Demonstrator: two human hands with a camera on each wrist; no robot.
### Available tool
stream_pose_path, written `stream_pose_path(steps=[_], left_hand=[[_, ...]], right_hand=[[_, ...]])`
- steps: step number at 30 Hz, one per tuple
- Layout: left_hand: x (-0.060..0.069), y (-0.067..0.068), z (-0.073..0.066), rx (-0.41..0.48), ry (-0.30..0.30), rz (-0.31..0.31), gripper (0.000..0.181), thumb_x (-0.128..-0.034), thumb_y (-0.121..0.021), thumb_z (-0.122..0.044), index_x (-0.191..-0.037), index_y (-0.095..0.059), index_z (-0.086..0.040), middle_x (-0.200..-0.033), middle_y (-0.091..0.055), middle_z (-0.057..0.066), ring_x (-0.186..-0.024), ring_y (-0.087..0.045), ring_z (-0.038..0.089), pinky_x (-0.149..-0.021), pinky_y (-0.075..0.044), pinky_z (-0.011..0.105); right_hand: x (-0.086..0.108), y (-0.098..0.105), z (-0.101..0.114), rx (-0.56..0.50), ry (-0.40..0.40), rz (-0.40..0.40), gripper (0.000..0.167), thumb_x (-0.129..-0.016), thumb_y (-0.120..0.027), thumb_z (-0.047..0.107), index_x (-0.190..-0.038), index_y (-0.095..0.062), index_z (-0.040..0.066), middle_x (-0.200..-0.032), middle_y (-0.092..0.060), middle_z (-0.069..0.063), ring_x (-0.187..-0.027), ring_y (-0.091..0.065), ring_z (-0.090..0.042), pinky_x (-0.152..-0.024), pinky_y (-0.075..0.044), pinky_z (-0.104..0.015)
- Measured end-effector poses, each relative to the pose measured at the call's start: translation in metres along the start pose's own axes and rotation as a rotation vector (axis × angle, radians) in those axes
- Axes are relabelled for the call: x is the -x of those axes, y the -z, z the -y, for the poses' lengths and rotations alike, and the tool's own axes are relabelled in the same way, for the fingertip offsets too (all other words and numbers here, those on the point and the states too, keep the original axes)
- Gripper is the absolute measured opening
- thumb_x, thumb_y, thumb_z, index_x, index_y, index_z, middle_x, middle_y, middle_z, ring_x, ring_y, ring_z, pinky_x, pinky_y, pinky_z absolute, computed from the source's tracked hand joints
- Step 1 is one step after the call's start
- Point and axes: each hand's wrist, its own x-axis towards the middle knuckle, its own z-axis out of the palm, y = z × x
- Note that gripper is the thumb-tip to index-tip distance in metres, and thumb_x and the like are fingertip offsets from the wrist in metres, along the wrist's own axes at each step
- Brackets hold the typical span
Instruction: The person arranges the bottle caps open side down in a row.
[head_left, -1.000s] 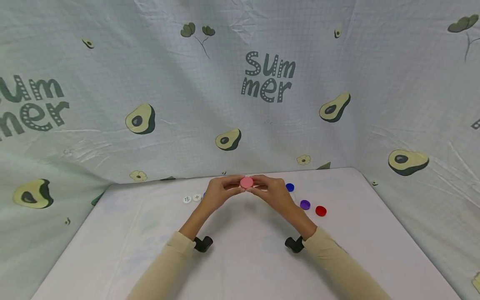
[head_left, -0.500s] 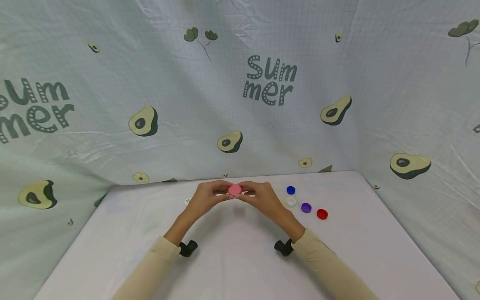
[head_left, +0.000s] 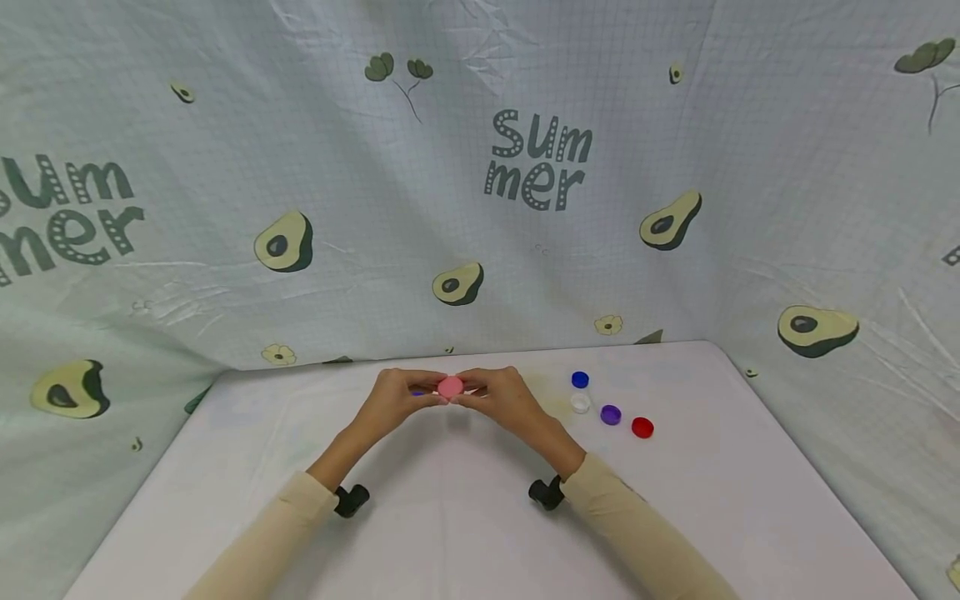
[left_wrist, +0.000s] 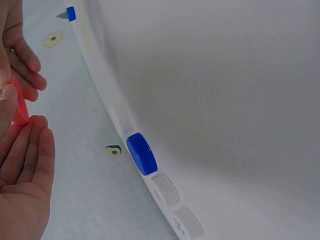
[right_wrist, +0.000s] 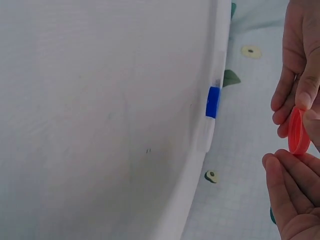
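Observation:
Both hands hold one pink-red round cap [head_left: 451, 387] between them, above the back part of the table. My left hand [head_left: 392, 404] pinches its left edge with thumb and fingers, and my right hand [head_left: 507, 400] pinches its right edge. In the left wrist view the cap [left_wrist: 21, 107] is seen nearly edge-on, with the left hand [left_wrist: 27, 175] at its lower side. The right wrist view shows the cap's [right_wrist: 299, 132] hollow inner side between the fingertips of both hands.
Right of the hands lie a blue cap [head_left: 580, 380], a white cap [head_left: 580, 402], a purple cap [head_left: 611, 414] and a red cap [head_left: 642, 427]. Behind the left hand, another blue cap [left_wrist: 142, 154] stands beside two white caps [left_wrist: 165, 190]. A patterned curtain [head_left: 360, 208] rises behind the table [head_left: 450, 533].
Both hands have moved left and slightly down in the head view with the pink-red cap between them. The white cap on the right has come into view; the white ones on the left are now hidden there.

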Motion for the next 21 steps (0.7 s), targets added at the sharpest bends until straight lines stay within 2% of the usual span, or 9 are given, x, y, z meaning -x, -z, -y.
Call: stream_pose_path(steps=[8, 15, 21], left_hand=[[0.005, 0.005, 0.004, 0.004, 0.011, 0.001, 0.033, -0.0825, -0.084, -0.014, -0.112, -0.076, -0.001, -0.105, -0.077, 0.011, -0.092, -0.075, 0.022, -0.080, -0.061, 0.029], [0.007, 0.006, 0.008, 0.053, 0.094, 0.017, 0.034, -0.0841, -0.083, -0.012, -0.114, -0.074, 0.001, -0.106, -0.076, 0.014, -0.096, -0.075, 0.027, -0.079, -0.061, 0.029], [0.007, 0.003, 0.016, 0.034, 0.137, 0.004, 0.033, -0.0855, -0.081, -0.008, -0.114, -0.073, 0.005, -0.108, -0.075, 0.019, -0.097, -0.074, 0.032, -0.078, -0.062, 0.030]], right_hand=[[-0.008, -0.009, 0.001, 0.032, -0.006, 0.054, 0.036, -0.092, -0.077, 0.025, -0.123, -0.074, 0.008, -0.110, -0.077, -0.005, -0.100, -0.074, -0.018, -0.083, -0.060, -0.027], [-0.014, -0.015, -0.001, 0.026, -0.013, 0.073, 0.033, -0.092, -0.077, 0.023, -0.122, -0.074, 0.008, -0.108, -0.077, -0.005, -0.098, -0.074, -0.015, -0.081, -0.060, -0.026], [-0.022, -0.020, -0.006, 0.011, -0.055, 0.087, 0.030, -0.090, -0.079, 0.022, -0.117, -0.077, 0.009, -0.100, -0.078, -0.003, -0.091, -0.074, -0.012, -0.073, -0.057, -0.020]])
